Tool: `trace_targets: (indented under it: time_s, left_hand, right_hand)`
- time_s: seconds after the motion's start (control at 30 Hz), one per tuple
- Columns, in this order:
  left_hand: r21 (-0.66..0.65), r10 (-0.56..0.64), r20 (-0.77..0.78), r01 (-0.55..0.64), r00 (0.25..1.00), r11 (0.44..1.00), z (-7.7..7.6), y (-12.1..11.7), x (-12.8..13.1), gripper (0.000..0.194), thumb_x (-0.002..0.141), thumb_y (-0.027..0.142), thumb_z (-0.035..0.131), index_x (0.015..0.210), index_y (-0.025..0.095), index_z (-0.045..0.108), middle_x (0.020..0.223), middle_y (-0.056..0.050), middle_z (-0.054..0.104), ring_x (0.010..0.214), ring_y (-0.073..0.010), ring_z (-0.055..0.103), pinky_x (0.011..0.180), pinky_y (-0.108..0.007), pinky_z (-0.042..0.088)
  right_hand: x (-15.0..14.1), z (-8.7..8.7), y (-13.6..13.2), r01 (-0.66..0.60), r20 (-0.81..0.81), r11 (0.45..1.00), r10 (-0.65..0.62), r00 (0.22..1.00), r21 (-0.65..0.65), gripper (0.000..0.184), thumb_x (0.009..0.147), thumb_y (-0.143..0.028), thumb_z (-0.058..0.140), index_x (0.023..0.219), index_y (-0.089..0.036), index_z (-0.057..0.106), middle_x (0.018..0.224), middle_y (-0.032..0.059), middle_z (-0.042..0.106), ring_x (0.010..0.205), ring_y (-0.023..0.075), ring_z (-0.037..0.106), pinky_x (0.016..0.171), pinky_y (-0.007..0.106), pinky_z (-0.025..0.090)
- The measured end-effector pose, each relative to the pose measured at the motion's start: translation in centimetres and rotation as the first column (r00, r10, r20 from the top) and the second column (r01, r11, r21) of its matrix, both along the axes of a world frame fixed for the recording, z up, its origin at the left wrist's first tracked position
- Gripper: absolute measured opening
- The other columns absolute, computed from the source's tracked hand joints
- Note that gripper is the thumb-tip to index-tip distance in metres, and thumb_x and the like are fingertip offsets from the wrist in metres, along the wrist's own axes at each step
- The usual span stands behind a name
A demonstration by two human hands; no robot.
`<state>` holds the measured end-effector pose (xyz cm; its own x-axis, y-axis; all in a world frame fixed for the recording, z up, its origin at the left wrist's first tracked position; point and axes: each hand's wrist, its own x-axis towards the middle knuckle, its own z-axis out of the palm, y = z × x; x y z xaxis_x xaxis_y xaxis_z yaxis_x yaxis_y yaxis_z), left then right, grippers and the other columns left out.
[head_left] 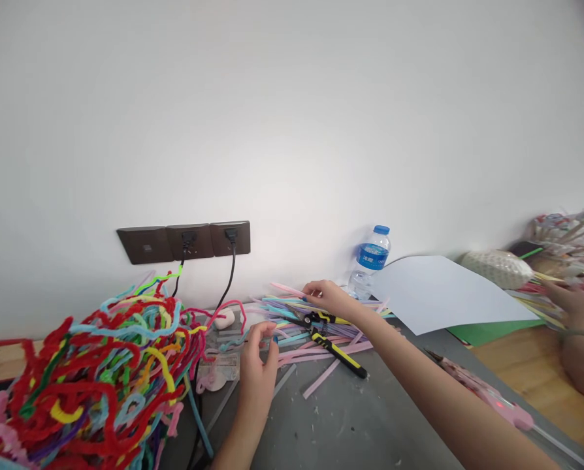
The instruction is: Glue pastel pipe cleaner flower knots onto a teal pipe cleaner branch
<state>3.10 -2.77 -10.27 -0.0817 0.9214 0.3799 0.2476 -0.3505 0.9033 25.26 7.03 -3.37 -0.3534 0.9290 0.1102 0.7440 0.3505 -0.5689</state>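
My right hand (328,297) reaches over a spread of pastel pipe cleaners (292,336) by the wall. Its fingers are pinched on a pink pipe cleaner (288,289) that points left. My left hand (261,356) hovers at the near left side of the spread, fingers bent and the thumb slightly apart, with nothing visible between them. Yellow-and-black pliers (338,354) lie across the pipe cleaners, below my right hand. A loose lilac strip (321,380) rests on the grey table (341,424).
A tangled heap of coloured pipe cleaners (110,378) fills the left. Cords hang from wall sockets (184,241). A water bottle (370,261), white paper (443,294) and a pink glue gun (492,398) are on the right. Another person's hand (573,303) works at far right.
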Motion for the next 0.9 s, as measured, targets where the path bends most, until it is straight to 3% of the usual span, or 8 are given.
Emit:
trace_targets:
  time_s: [0.13,0.23,0.43,0.53,0.6,0.67,0.77,0.9]
  left_hand:
    - [-0.070,0.010,0.148,0.001,0.989,0.998,0.0,0.3,-0.1,0.029,0.086,0.033,0.058,0.111,0.021,0.061,0.105,-0.009,0.072,0.094,-0.0226,0.070,0.077,-0.032,0.056]
    - [-0.125,0.001,0.338,0.044,0.941,0.991,0.0,0.7,-0.1,0.042,0.080,0.039,0.068,0.117,0.019,0.060,0.093,-0.006,0.073,0.076,-0.0190,0.070,0.069,-0.030,0.056]
    - [-0.173,-0.007,0.478,0.102,0.878,0.980,0.4,1.2,-0.3,0.034,0.070,0.046,0.079,0.081,0.015,0.068,0.066,-0.004,0.071,0.060,-0.0191,0.069,0.053,-0.025,0.052]
    - [-0.165,0.048,0.536,0.048,0.843,0.985,1.1,1.3,-1.0,0.036,0.074,0.048,0.077,0.084,0.016,0.066,0.076,-0.007,0.076,0.070,-0.0205,0.073,0.058,-0.026,0.054]
    - [-0.153,0.087,0.600,0.007,0.795,0.988,1.7,1.2,-1.5,0.037,0.074,0.049,0.078,0.086,0.017,0.063,0.086,-0.008,0.078,0.081,-0.0211,0.075,0.067,-0.027,0.057]
    - [-0.143,0.098,0.708,0.006,0.700,0.990,2.4,1.1,-1.8,0.038,0.071,0.047,0.083,0.087,0.018,0.062,0.096,-0.008,0.079,0.093,-0.0220,0.075,0.075,-0.027,0.059]
    - [-0.142,0.065,0.857,0.114,0.510,0.983,3.1,0.9,-2.0,0.037,0.065,0.036,0.090,0.086,0.019,0.065,0.104,-0.008,0.078,0.102,-0.0225,0.074,0.081,-0.027,0.059]
    - [-0.197,0.115,0.949,0.268,0.293,0.943,3.7,0.5,-1.7,0.016,0.077,0.016,0.079,0.087,0.019,0.068,0.104,-0.006,0.079,0.101,-0.0206,0.075,0.083,-0.028,0.060]
  right_hand:
    - [-1.4,1.6,-1.2,-0.157,-0.013,0.988,0.157,0.987,0.009,0.019,0.084,-0.017,0.056,0.084,-0.017,0.075,0.086,0.0050,0.073,0.079,0.0181,0.064,0.074,0.027,0.047]
    - [-2.6,2.5,-2.4,-0.276,-0.008,0.961,0.276,0.961,-0.002,0.015,0.082,-0.017,0.061,0.081,-0.019,0.076,0.087,0.0044,0.073,0.079,0.0179,0.064,0.074,0.027,0.046]
    - [-3.8,3.2,-3.6,-0.364,-0.007,0.931,0.364,0.931,0.002,0.013,0.085,-0.020,0.063,0.083,-0.020,0.076,0.089,0.0027,0.074,0.080,0.0167,0.066,0.074,0.024,0.048]
    - [-2.6,3.5,-2.1,-0.257,-0.006,0.966,0.257,0.966,0.023,0.023,0.093,-0.032,0.058,0.083,-0.018,0.074,0.085,0.0036,0.075,0.081,0.0180,0.067,0.076,0.025,0.050]
    - [-1.2,3.6,-0.6,-0.093,0.002,0.994,0.093,0.996,0.057,0.032,0.100,-0.034,0.047,0.090,-0.017,0.073,0.085,0.0055,0.075,0.081,0.0189,0.068,0.075,0.027,0.051]
    - [0.3,3.5,0.9,0.118,0.021,0.987,-0.121,0.992,0.106,0.029,0.101,-0.026,0.042,0.108,-0.016,0.069,0.097,0.0091,0.075,0.085,0.0197,0.068,0.078,0.031,0.052]
    - [1.7,2.8,2.1,0.352,0.097,0.924,-0.368,0.925,0.147,0.029,0.097,-0.020,0.051,0.124,-0.012,0.060,0.111,0.0160,0.070,0.094,0.0237,0.067,0.085,0.039,0.052]
    - [1.7,1.5,2.1,0.404,0.240,0.909,-0.416,0.877,0.100,0.029,0.099,-0.032,0.059,0.123,-0.015,0.062,0.117,0.0111,0.067,0.100,0.0229,0.067,0.087,0.043,0.056]
